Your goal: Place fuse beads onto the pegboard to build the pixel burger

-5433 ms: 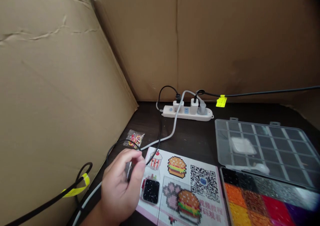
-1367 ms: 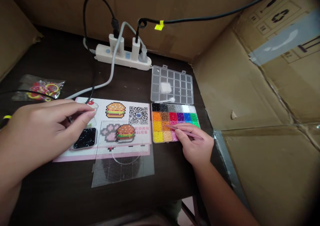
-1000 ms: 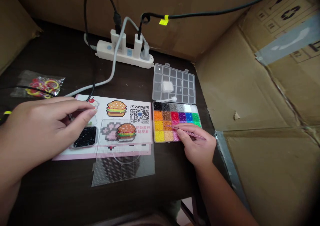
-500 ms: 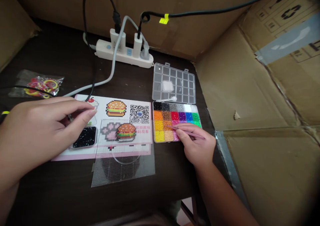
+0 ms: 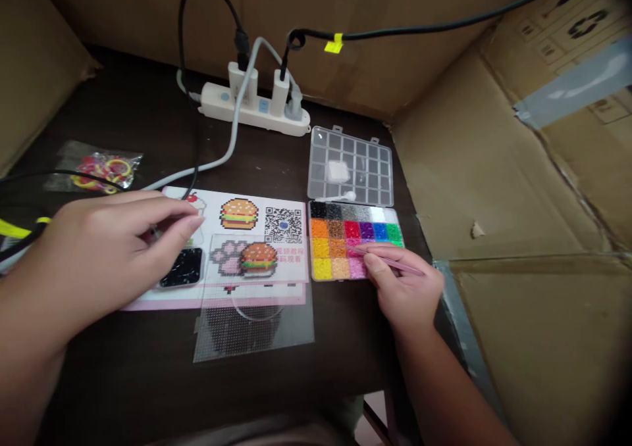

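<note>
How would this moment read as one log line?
right hand: holding pink tool over bead box; left hand: near black beads; lid: open

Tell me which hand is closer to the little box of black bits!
Left: the left hand is just beside the little box of black bits; the right hand is farther off, at the colourful bead case.

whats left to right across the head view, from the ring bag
Clear plastic bag of coloured rings, small clear box of black beads, clear dotted plastic board, open clear case of multicoloured beads, right hand holding a thin pink tool.
</note>
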Available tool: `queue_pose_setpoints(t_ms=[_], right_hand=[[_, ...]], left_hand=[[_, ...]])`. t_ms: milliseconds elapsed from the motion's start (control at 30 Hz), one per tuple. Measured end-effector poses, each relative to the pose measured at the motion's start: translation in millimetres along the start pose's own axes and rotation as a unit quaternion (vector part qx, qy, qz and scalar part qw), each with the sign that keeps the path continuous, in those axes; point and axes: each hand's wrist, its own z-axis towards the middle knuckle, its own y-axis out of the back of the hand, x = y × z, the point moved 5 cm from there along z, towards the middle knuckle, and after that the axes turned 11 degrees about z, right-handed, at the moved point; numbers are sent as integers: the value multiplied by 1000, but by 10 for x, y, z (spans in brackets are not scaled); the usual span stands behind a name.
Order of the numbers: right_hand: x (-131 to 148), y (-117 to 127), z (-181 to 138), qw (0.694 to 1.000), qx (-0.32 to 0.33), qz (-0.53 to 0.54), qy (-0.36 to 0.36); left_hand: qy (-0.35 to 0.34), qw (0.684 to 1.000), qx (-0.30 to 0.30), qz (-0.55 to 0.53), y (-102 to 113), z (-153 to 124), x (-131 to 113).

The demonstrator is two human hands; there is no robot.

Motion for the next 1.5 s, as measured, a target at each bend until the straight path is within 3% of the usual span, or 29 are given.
queue_pose_setpoints(t_ms=[100, 200, 433, 567, 800, 1500], right_hand=[[94, -17, -20, 1000, -15, -21, 3], [297, -69, -6, 997, -34, -54, 31], [824, -594, -47, 982, 148, 50, 105], [702, -848, -171, 977, 186, 80, 66], [526, -999, -244, 975, 197, 104, 28], [503, -1032, -211, 969, 216, 97, 72]], left_hand=[[-77, 997, 5, 19, 82, -1, -136], [-75, 996, 44, 3, 74, 9, -158], [-55, 996, 71, -14, 55, 18, -160], [-53, 996, 65, -13, 43, 21, -153], [-64, 997, 52, 2, 58, 16, -163], [-52, 996, 68, -24, 83, -8, -168]])
